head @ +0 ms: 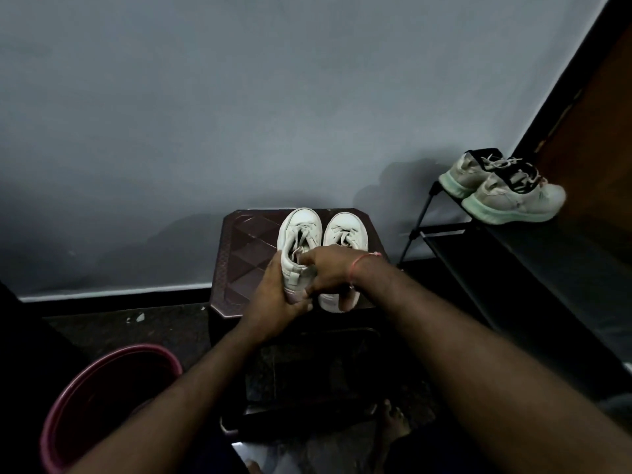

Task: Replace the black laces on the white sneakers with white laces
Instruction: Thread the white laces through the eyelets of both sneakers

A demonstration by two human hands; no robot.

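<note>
Left sneaker [298,234] and right sneaker [346,230] stand on the right half of the stool [247,258], with patterned top exposed to their left. Left hand [273,297] grips the left sneaker's heel; right hand [330,271] grips its side.

both bare arms reach forward and meet in the middle. the left hand [273,302] cups the heel of a white sneaker [300,224], thumb up along its side. the right hand [330,271] comes over the top, fingers curled onto the same sneaker. a thin pink thread [360,263] rings the right wrist.
</note>
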